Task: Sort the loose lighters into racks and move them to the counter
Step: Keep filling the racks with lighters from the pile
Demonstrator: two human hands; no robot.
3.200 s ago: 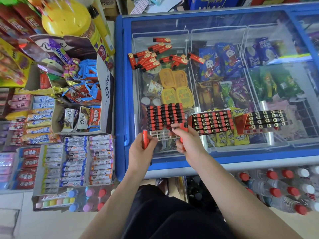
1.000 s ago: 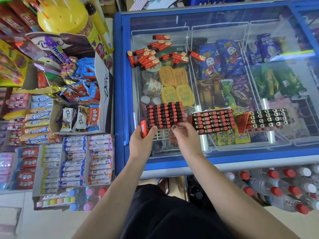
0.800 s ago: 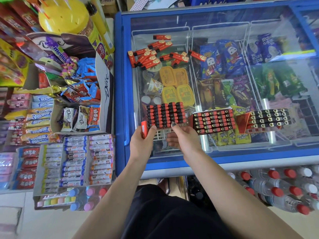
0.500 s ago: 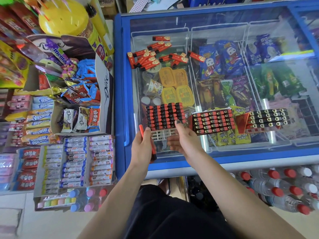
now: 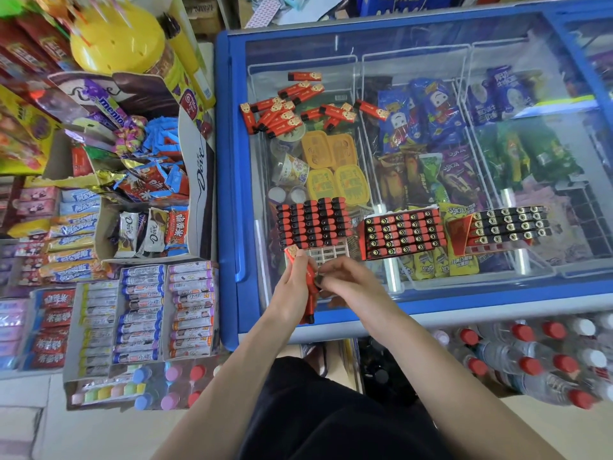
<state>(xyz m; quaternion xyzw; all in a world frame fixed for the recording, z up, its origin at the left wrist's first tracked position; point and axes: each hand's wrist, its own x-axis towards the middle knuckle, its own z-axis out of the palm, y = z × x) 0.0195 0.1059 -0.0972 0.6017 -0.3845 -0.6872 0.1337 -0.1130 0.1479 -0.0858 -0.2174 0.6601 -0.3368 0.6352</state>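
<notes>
My left hand (image 5: 293, 293) holds red lighters (image 5: 306, 287); my right hand (image 5: 345, 282) pinches one to pull it out. Next I think it goes in the rack (image 5: 313, 227); more loose lighters (image 5: 292, 109) wait behind.

Freezer lid (image 5: 414, 34) (glass): lighters (image 5: 292, 111), racks (image 5: 313, 224)

The left hand (image 5: 292, 293) hides the held lighter's (image 5: 310, 293) middle (perhaps several lighters).
</notes>
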